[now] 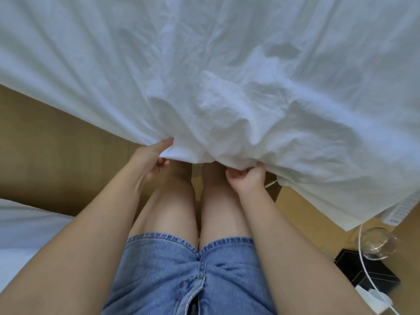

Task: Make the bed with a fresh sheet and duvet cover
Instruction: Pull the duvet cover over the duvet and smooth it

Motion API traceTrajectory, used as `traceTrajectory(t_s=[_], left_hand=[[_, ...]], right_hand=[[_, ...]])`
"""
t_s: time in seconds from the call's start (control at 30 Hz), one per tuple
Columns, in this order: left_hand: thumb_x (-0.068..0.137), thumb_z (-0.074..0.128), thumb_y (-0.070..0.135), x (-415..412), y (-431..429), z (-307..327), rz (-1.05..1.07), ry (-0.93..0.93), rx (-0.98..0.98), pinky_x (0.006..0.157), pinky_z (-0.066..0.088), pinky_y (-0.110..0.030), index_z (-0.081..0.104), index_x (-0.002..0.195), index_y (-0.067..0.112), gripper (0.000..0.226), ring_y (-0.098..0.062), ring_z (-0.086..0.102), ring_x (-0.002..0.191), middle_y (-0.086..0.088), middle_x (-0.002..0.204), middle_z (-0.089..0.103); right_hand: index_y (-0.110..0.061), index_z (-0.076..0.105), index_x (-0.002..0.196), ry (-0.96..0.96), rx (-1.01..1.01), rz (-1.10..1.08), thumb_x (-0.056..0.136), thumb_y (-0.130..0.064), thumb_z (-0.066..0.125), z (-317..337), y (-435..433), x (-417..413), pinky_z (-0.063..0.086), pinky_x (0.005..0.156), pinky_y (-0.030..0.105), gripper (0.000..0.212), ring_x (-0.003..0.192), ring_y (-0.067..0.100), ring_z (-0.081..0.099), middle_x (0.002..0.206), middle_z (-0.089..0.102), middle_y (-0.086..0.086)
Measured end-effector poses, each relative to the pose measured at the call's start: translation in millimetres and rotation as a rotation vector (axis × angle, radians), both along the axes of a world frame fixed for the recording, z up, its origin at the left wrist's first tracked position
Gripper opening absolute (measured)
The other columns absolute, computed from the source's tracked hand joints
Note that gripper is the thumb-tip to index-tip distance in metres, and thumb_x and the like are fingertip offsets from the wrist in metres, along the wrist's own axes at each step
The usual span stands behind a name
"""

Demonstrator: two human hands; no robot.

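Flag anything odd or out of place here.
The white sheet has a greyish patch beyond the right hand, darker than the cloth around it; stain, damp or show-through, I cannot tell. A white cable runs under its hanging edge.

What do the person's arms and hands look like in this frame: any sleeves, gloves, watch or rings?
Both arms are bare, with no sleeve in view. The left hand and right hand wear no gloves, and no ring, watch or bracelet shows. The only clothing seen is blue denim shorts with stitched hems.
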State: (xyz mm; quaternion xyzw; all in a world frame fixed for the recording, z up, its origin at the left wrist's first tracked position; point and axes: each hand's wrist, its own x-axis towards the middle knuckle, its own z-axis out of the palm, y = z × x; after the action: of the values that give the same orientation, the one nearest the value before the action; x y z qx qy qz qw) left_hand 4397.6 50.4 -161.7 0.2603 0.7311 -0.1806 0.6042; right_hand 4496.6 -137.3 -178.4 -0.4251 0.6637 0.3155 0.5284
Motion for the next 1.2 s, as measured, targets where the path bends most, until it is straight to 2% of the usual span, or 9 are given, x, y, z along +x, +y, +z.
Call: traceTrajectory(t_s=[0.1, 0.2, 0.37, 0.57, 0.73, 0.83, 0.97, 1.07, 1.2], left_hand=[[0.081, 0.074, 0.021, -13.9, 9.7, -3.4, -0.218, 0.042, -0.044, 0.046, 0.045, -0.019, 0.063, 0.094, 0.010, 0.021, -0.006, 0.040, 0.044, 0.002, 0.079, 0.055], [0.081, 0.071, 0.021, -32.0, 18.4, -10.2, -0.335, 0.139, 0.142, 0.058, 0.046, -0.026, 0.059, 0.106, 0.011, 0.029, -0.013, 0.050, 0.067, -0.001, 0.098, 0.060], [0.084, 0.067, 0.019, -20.2, 26.5, -21.3, -0.097, 0.105, 0.106, 0.061, 0.042, -0.028, 0.056, 0.121, 0.008, 0.041, -0.020, 0.053, 0.081, -0.013, 0.120, 0.061], [0.083, 0.065, 0.026, 11.9, 108.0, -13.6, 0.626, -0.287, 0.118, 0.095, 0.048, -0.040, 0.061, 0.101, 0.011, 0.024, -0.024, 0.062, 0.097, -0.005, 0.097, 0.065], [0.071, 0.071, 0.061, 11.9, 194.0, -38.7, 0.779, -0.406, 0.141, 0.088, 0.053, -0.050, 0.058, 0.121, 0.013, 0.070, -0.029, 0.065, 0.101, -0.010, 0.115, 0.066], [0.083, 0.056, 0.061, 0.9, 231.3, -61.9, 0.744, -0.262, 0.298, 0.088, 0.053, -0.036, 0.060, 0.110, 0.014, 0.054, -0.019, 0.065, 0.093, -0.003, 0.110, 0.066], [0.099, 0.045, 0.032, -17.8, 256.1, -63.3, 0.467, -0.066, 0.602, 0.060, 0.039, -0.021, 0.039, 0.061, 0.015, 0.042, -0.006, 0.043, 0.057, 0.004, 0.064, 0.045], [0.099, 0.044, 0.028, -70.0, 246.6, -57.8, 0.241, -0.135, 0.607, 0.054, 0.027, -0.028, 0.032, 0.058, 0.016, 0.045, -0.009, 0.033, 0.053, 0.002, 0.059, 0.035], [0.096, 0.050, 0.026, -138.1, 251.7, -66.4, 0.331, -0.093, 0.527, 0.047, 0.023, -0.026, 0.040, 0.063, 0.013, 0.036, -0.014, 0.029, 0.052, -0.005, 0.059, 0.033]], right_hand=[[-0.021, 0.055, 0.126, -0.036, 0.213, -0.086, 0.092, -0.047, 0.044, 5.5, 18.5, 2.5, 0.047, 0.089, 0.050, 0.044, 0.111, 0.035, 0.055, 0.124, 0.059, 0.012], [-0.015, 0.056, 0.124, 0.016, 0.254, -0.044, 0.095, -0.035, 0.045, 16.7, 52.1, -9.4, 0.048, 0.092, 0.048, 0.037, 0.102, 0.033, 0.059, 0.114, 0.063, 0.013], [-0.011, 0.046, 0.129, 0.106, 0.193, 0.441, 0.099, -0.023, 0.039, 37.0, 98.7, -32.7, 0.042, 0.094, 0.040, 0.033, 0.100, 0.025, 0.054, 0.103, 0.056, 0.010], [-0.016, 0.049, 0.105, -0.179, 0.194, 1.088, 0.094, -0.022, 0.048, 46.4, 178.8, -25.2, 0.042, 0.083, 0.032, 0.012, 0.093, 0.019, 0.049, 0.092, 0.050, 0.000], [-0.015, 0.048, 0.121, -0.246, 0.093, 1.312, 0.095, -0.022, 0.048, 27.3, 243.7, -21.2, 0.039, 0.081, 0.030, 0.026, 0.094, 0.016, 0.046, 0.106, 0.049, 0.001], [-0.013, 0.044, 0.133, -0.469, 0.004, 1.589, 0.093, -0.022, 0.052, 21.0, 279.5, -28.6, 0.036, 0.086, 0.025, 0.041, 0.106, 0.013, 0.048, 0.121, 0.048, -0.003], [-0.013, 0.044, 0.132, -0.707, -0.069, 1.887, 0.090, -0.027, 0.058, 25.6, 324.8, -48.1, 0.039, 0.098, 0.024, 0.046, 0.114, 0.011, 0.046, 0.125, 0.044, -0.003], [-0.014, 0.042, 0.134, -0.797, -0.107, 2.020, 0.091, -0.031, 0.058, 34.0, 358.0, -58.8, 0.039, 0.100, 0.025, 0.049, 0.116, 0.010, 0.044, 0.120, 0.039, -0.007], [-0.014, 0.040, 0.135, -0.807, -0.090, 2.179, 0.092, -0.030, 0.057, 40.7, 393.3, -80.3, 0.038, 0.101, 0.026, 0.049, 0.119, 0.011, 0.041, 0.123, 0.038, -0.007]])
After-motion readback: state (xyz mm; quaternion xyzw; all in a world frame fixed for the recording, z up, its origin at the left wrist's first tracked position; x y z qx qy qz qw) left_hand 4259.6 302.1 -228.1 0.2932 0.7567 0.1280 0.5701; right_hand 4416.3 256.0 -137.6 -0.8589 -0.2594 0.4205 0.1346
